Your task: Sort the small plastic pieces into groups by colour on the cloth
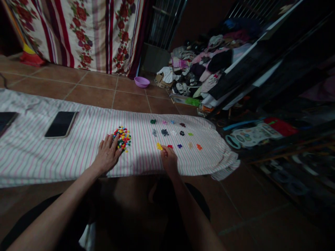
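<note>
Here, yellow pieces (158,146) just left of the right grip (170,159), its closure unclear.

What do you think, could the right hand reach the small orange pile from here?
Probably yes: the orange pile lies farther right in the row where the right hand is, and only small, low piles sit between them.

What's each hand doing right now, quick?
Left hand: open, at the mixed pile.
Right hand: curled at the yellow pieces; whether it grips any can't be told.
</note>
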### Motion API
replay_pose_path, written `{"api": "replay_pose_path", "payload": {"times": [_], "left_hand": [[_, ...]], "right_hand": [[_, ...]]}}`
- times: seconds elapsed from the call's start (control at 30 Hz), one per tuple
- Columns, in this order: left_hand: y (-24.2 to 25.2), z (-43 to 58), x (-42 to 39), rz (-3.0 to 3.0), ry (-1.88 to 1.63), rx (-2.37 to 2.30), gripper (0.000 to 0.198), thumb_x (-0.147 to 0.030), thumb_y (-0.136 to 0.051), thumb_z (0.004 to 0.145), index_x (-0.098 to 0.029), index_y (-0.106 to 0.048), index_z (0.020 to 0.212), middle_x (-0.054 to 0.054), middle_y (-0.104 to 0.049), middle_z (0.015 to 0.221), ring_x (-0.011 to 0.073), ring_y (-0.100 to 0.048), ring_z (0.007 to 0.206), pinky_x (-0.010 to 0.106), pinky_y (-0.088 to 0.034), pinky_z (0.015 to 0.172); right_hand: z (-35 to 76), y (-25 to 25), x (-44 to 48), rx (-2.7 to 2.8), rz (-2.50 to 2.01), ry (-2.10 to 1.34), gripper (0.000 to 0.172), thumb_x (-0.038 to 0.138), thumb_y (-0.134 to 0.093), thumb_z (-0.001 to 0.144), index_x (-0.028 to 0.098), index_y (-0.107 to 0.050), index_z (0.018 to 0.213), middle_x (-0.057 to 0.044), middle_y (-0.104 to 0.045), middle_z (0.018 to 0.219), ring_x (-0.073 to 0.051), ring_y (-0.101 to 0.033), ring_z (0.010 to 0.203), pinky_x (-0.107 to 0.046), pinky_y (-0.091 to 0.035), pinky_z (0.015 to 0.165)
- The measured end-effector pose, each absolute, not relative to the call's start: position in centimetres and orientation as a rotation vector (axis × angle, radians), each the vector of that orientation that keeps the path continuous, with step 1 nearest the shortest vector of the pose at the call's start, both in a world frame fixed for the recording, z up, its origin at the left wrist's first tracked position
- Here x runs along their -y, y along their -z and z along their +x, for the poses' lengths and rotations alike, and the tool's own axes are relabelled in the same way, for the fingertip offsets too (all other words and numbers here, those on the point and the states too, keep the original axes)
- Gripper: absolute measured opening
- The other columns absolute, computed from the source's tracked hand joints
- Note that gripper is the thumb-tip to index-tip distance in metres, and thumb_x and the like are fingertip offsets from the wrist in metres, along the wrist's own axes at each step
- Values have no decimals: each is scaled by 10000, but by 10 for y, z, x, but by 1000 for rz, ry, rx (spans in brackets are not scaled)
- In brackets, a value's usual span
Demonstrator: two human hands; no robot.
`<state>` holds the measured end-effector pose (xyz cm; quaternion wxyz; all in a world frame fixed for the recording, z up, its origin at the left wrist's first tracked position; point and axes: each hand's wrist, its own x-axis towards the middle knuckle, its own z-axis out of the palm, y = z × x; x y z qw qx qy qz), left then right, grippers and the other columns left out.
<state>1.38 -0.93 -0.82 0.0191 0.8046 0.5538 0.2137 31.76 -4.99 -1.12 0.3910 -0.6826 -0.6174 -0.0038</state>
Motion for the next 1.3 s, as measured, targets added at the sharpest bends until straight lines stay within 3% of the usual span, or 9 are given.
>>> {"api": "replay_pose_path", "payload": {"times": [0.23, 0.63, 1.07, 1.3], "left_hand": [[10, 12, 8, 2496, -727, -1700, 617, -478, -251, 957, -96, -321, 1436, 240, -328, 1493, 361, -222, 1424, 538, -301, 1084], [20, 5, 2, 2485, -787, -1631, 594, -436, -275, 952, -104, -279, 1444, 236, -361, 1470, 352, -235, 1420, 564, -322, 1066], [13, 6, 6, 2490, -670, -1667, 569, -317, -343, 916, -119, -289, 1447, 216, -353, 1485, 341, -291, 1400, 543, -312, 1081], [13, 5, 6, 2492, -671, -1651, 570, -327, -351, 915, -121, -296, 1443, 216, -345, 1489, 340, -292, 1398, 546, -316, 1081]], "right_hand": [[312, 13, 50, 1552, -1675, -65, 359, 237, -396, 845, 144, -679, 1046, -120, -704, 1028, -196, -658, 880, -332, -536, 803], [304, 6, 51, 1494, -1681, 64, 288, 246, -432, 817, 178, -650, 993, -113, -641, 948, -230, -594, 882, -407, -527, 797], [225, -12, 49, 1856, -1477, -411, 208, 224, -487, 866, 215, -677, 951, -53, -646, 912, -169, -608, 808, -289, -502, 741], [182, -10, 37, 1887, -1640, -356, 164, 236, -579, 843, 249, -686, 967, -25, -654, 949, -161, -603, 818, -275, -470, 778]]}}
